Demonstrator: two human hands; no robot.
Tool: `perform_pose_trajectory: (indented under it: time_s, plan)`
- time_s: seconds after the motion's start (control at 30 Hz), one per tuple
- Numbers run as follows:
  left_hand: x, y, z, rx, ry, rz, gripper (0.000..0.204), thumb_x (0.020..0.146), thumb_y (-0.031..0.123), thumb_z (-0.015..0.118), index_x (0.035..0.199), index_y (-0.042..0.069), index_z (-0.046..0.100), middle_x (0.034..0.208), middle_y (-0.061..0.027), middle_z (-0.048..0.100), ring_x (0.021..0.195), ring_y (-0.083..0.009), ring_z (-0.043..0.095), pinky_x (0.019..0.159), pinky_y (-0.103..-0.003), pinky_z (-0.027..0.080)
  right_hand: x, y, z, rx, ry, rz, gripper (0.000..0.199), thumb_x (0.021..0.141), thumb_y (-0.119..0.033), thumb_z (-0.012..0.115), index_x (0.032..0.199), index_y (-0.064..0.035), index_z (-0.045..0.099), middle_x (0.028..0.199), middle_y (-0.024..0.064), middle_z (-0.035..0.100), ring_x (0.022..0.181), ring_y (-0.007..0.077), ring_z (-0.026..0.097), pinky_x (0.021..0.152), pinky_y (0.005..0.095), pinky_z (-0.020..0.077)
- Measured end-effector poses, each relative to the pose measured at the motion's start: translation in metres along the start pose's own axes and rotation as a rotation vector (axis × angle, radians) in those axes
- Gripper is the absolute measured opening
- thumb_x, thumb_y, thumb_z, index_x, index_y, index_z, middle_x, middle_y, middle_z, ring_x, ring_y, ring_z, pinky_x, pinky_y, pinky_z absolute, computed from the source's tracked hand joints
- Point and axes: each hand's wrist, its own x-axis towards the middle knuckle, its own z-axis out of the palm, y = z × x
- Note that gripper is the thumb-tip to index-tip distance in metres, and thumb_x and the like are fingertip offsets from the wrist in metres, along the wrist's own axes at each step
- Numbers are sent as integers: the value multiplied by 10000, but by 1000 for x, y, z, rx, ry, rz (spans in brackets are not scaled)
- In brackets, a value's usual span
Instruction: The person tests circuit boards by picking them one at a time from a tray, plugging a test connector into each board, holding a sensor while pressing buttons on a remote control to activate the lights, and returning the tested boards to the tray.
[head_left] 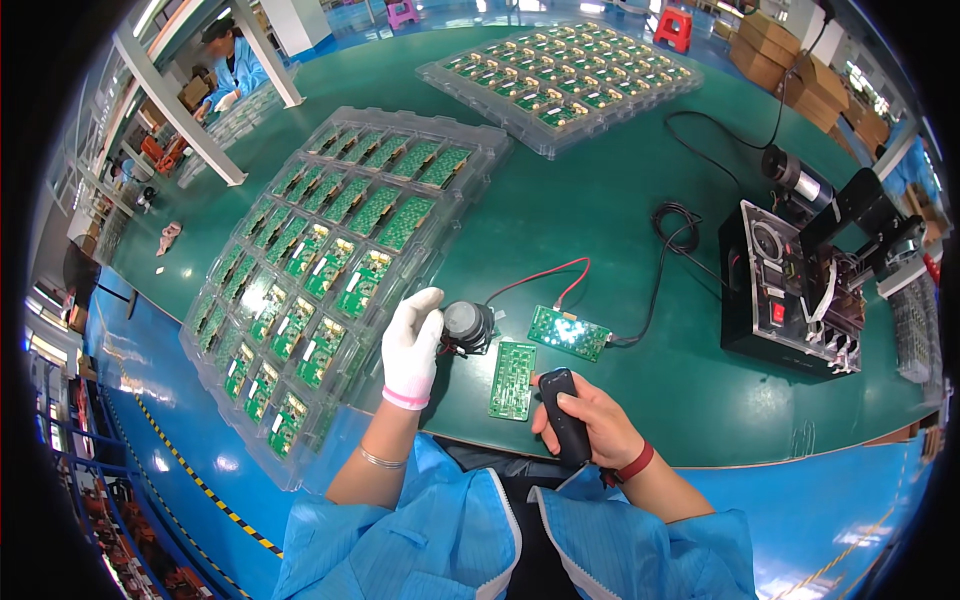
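Observation:
My left hand (pixel 412 345), in a white glove with a pink cuff, has its fingers curled at the left edge of a round black speaker-like part (pixel 465 325) with dark wires around it. The fingers appear closed on that edge; part of the grip is hidden. In my bare right hand (pixel 598 422) is a black handheld device (pixel 566 418), held upright by its body. Just left of it lies a green circuit board (pixel 512 381) on the table. Behind that, a second circuit board (pixel 570 333) has bright white lights on and a red wire and a black cable joined to it.
A clear tray (pixel 455 262) of circuit boards lies at the left, another tray (pixel 440 75) at the far side. A black test box (pixel 750 300) with exposed parts stands at right, near a coiled black cable (pixel 676 228). A co-worker (pixel 235 70) sits far left.

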Motion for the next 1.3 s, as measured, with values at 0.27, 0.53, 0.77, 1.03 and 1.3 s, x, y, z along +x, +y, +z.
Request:
perform_pose_trajectory:
  time_s: [0.27, 0.53, 0.77, 1.03, 1.3]
  plan:
    - [-2, -1, 1, 2, -11, 23, 296, 920, 28, 546, 1206, -45, 556, 1187, -140, 607, 1121, -207, 582, 989, -322, 437, -1, 1, 2, 83, 77, -39, 403, 997, -244, 462, 1327, -20, 400, 936, 105, 619, 699, 150, 585, 641, 277, 501]
    - [0, -4, 1, 32, 2, 22, 293, 927, 38, 517, 1207, -43, 551, 1185, -128, 614, 1119, -205, 575, 993, -326, 429, 4, 5, -3, 180, 117, -32, 409, 998, -232, 447, 1340, -18, 380, 939, 139, 613, 689, 210, 573, 647, 325, 492]
    - [-2, 0, 9, 412, -43, 359, 491, 765, 117, 701, 1236, 59, 577, 1243, -152, 564, 1089, -289, 575, 966, -357, 446, 0, 8, -12, 457, 108, -63, 414, 1022, -330, 384, 1334, -59, 406, 934, 122, 595, 708, 214, 564, 651, 342, 471]
    - [-3, 1, 14, 683, -153, 449, 482, 734, 121, 691, 1208, 106, 607, 1258, -148, 562, 1131, -338, 529, 968, -416, 437, 2, 9, -12, 422, 121, -33, 412, 1029, -339, 361, 1326, -58, 415, 917, 122, 596, 689, 211, 547, 640, 339, 450]
    - [-3, 3, 12, 684, -180, 425, 484, 741, 101, 695, 1215, 77, 596, 1287, -154, 545, 1161, -330, 535, 983, -386, 445, 3, 8, -11, 397, 130, -28, 414, 1032, -340, 355, 1327, -56, 413, 905, 122, 595, 682, 209, 545, 631, 334, 441]
